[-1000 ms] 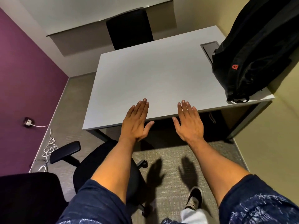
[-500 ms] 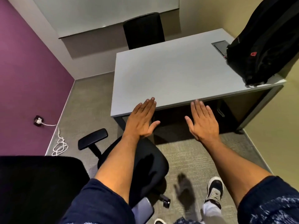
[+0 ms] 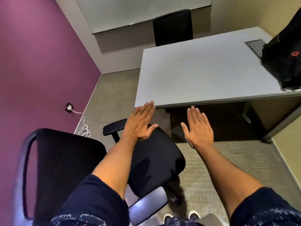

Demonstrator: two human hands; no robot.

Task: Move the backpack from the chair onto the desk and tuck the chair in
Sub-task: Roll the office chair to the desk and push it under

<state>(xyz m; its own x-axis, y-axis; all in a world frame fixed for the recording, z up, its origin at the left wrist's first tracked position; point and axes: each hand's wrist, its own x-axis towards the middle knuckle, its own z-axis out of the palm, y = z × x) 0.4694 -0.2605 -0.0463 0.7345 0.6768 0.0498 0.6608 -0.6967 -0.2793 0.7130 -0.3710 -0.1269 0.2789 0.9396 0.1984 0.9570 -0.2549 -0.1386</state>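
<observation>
We see the desk (image 3: 203,74) at 1 o'clock, black backpack (image 3: 283,62) on its right end at 2 o'clock, zipped, contents unseen. Office chair (image 3: 151,159) at 7 o'clock, not tucked. Left hand (image 3: 140,124) and right hand (image 3: 197,128) flat, fingers extended, holding nothing.

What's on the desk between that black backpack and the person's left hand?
Nothing: in the head view the desk top is bare from the left hand across to the backpack.
</observation>
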